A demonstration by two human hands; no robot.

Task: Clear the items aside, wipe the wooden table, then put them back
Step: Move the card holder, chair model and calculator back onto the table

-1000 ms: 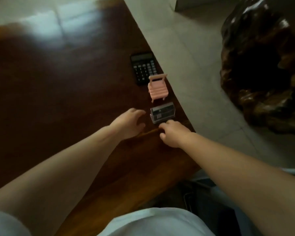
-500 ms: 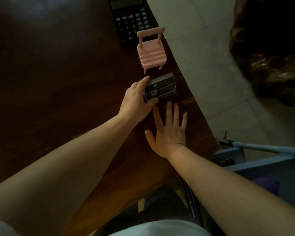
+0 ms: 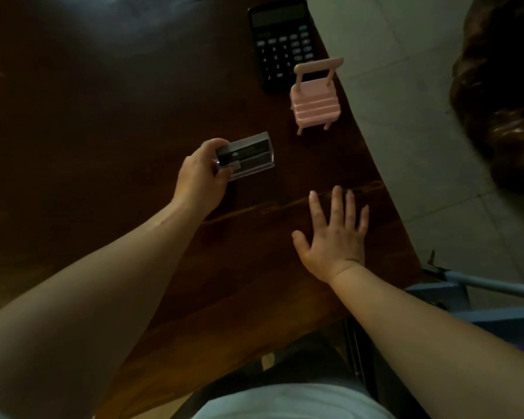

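My left hand (image 3: 201, 176) grips the left end of a small clear box with dark contents (image 3: 248, 155), holding it just over the dark wooden table (image 3: 103, 116). A pink toy chair (image 3: 315, 98) stands upright near the table's right edge, and a black calculator (image 3: 282, 43) lies flat behind it. My right hand (image 3: 335, 234) lies flat on the wood with fingers spread, nearer to me and to the right of the box. It holds nothing.
The table's right edge runs diagonally past the chair and my right hand, with pale floor tiles (image 3: 406, 116) beyond. A large dark carved wooden piece (image 3: 502, 86) stands on the floor at the right. A blue-grey frame (image 3: 466, 291) sits at the near right corner.
My left hand has taken the clear box and carried it left, away from the table edge and the chair. My right hand went from curled by the box to flat on the wood.
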